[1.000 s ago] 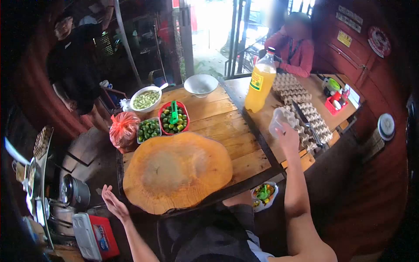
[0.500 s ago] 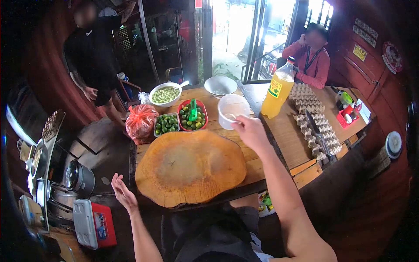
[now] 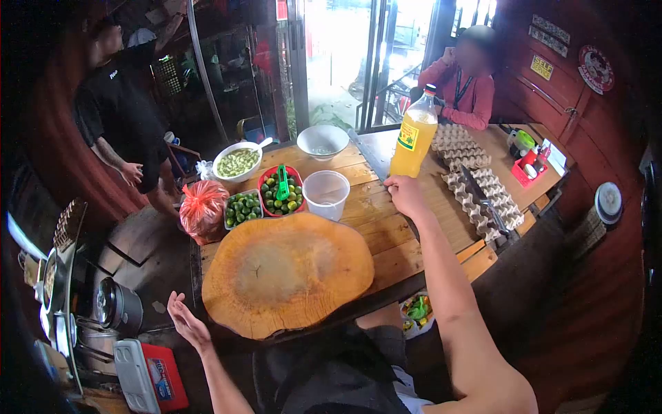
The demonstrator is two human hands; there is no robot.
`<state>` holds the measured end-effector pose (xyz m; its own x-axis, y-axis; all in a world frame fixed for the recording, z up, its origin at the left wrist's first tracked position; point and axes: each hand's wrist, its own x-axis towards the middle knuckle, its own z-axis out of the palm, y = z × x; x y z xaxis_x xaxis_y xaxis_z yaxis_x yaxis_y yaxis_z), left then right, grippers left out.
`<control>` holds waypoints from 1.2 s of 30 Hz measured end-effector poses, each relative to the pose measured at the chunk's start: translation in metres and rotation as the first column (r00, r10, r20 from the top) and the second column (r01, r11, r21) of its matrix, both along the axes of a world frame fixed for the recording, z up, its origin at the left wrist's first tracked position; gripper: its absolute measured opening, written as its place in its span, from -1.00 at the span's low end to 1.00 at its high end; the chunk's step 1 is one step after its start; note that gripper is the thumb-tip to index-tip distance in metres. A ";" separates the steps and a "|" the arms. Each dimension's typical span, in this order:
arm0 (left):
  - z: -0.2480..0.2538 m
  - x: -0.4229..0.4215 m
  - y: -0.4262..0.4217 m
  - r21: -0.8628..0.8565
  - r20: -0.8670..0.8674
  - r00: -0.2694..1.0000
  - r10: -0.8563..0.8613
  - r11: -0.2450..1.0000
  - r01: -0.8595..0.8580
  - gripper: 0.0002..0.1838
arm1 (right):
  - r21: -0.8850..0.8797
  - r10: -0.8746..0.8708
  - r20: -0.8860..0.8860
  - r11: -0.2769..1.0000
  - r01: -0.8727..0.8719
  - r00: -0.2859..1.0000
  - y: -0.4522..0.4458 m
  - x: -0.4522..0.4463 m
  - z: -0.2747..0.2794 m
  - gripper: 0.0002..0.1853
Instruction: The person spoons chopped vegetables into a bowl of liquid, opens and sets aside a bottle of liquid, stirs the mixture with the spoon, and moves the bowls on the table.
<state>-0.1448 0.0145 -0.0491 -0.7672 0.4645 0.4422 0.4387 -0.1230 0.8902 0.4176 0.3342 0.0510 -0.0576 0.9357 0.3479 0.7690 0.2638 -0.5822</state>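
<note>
My left hand (image 3: pixel 188 324) hangs beside the table's left front corner, fingers apart and nothing in it. My right hand (image 3: pixel 405 195) is over the table, just in front of the bottle of yellow drink (image 3: pixel 416 134); its fingers are curled together, and whether they touch the bottle or hold something I cannot make out. A clear plastic tub (image 3: pixel 327 195) stands on the planks behind the round wooden board (image 3: pixel 289 272). Left of the tub are a red basket of green citrus (image 3: pixel 293 199) with a green tool on top, and a smaller box of citrus (image 3: pixel 243 209).
A red plastic bag (image 3: pixel 204 210), a bowl of chopped greens (image 3: pixel 237 163) and a metal bowl (image 3: pixel 323 141) line the back. At right lie egg trays (image 3: pixel 476 200) with a knife (image 3: pixel 476 188) and a red caddy (image 3: pixel 529 171). Two people are beyond the table.
The clear tub went from above the egg trays to the planks beside the red basket. My right hand has let go of it and moved right, to the bottle. My left hand remains low and open.
</note>
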 end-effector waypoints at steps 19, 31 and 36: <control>-0.032 -0.040 -0.002 -0.011 -0.023 0.999 -0.048 0.999 0.048 -0.36 | 0.456 -0.416 -0.077 0.794 0.403 0.906 -0.162 0.064 -0.052 -0.69; -0.046 -0.047 0.006 -0.033 0.042 0.993 -0.115 0.993 0.116 -0.38 | 0.408 -0.447 -0.060 0.805 0.430 0.893 -0.161 0.064 -0.053 -0.72; -0.041 -0.040 0.003 -0.121 0.021 0.991 -0.132 0.984 0.133 -0.37 | 0.396 -0.449 -0.115 0.797 0.455 0.886 -0.165 0.059 -0.050 -0.74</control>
